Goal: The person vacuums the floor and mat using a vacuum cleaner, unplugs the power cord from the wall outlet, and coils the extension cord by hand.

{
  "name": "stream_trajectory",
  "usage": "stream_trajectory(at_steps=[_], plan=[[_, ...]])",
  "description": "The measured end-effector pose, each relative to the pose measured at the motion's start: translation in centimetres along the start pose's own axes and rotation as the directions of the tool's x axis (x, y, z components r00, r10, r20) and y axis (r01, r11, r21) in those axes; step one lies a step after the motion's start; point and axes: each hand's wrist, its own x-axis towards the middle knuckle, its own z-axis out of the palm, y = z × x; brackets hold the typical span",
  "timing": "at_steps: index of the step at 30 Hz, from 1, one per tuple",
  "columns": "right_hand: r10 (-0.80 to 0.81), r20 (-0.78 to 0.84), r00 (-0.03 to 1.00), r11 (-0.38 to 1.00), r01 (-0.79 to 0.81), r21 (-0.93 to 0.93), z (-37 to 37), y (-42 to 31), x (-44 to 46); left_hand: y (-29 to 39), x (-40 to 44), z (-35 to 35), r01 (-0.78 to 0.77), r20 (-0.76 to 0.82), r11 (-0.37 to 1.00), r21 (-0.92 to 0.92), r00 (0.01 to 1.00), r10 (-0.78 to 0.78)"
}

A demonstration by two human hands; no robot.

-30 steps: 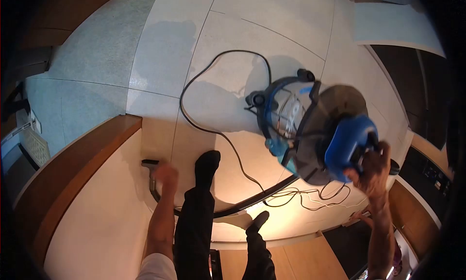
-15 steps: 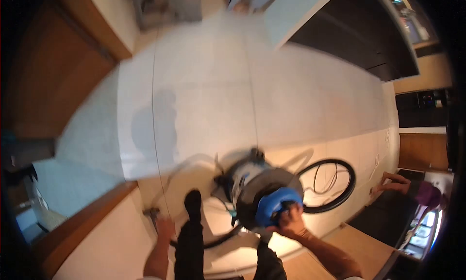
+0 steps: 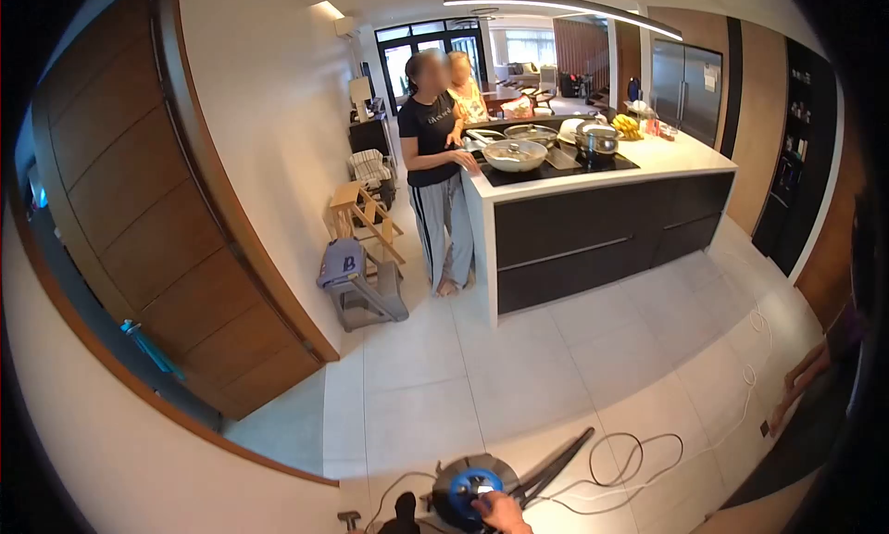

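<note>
Vacuum cleaner (image 3: 461,487) — right hand (image 3: 501,513) gripping its top.

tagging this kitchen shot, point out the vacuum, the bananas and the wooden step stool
vacuum (image 3: 461,485), head view, blue top
bananas (image 3: 627,126), head view, middle of the bunch
wooden step stool (image 3: 347,195), head view, top step

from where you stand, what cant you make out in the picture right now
- left hand: head view, outside the frame
- right hand grip: head view, fingertips hidden by the hand
- vacuum wheels: head view, hidden beneath its body
- nozzle tube: head view, cut off by the bottom edge
- pot contents: head view, covered by the lid
</note>
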Motion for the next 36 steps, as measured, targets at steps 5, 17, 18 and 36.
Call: stream_trajectory(at_steps=[5, 17, 18, 36], plan=[[0.424, -0.068, 0.903, 0.904, -0.427, -0.031, -1.0, 17.0, -12.9, 8.9, -0.8, 1.9, 0.335, 0.239, 0.941, -0.039, 0.918, -0.317], [0.89, -0.373, 0.264, 0.439, -0.718, 0.54, -9.0, 21.5, -34.6, 28.7, 10.4, 8.1, -0.416, 0.318, 0.905, 0.084, 0.872, 0.371], [0.91, -0.328, 0.254, 0.403, -0.729, 0.553, -9.3, 20.7, -35.6, 30.3, 10.2, 8.4, -0.434, 0.33, 0.898, 0.073, 0.86, 0.389], [0.599, -0.421, 0.68, -0.052, 0.559, 0.828, -42.2, 10.5, -24.3, 77.8, 3.6, -11.5, -0.83, 0.123, -0.551, 0.083, -0.54, 0.832]])
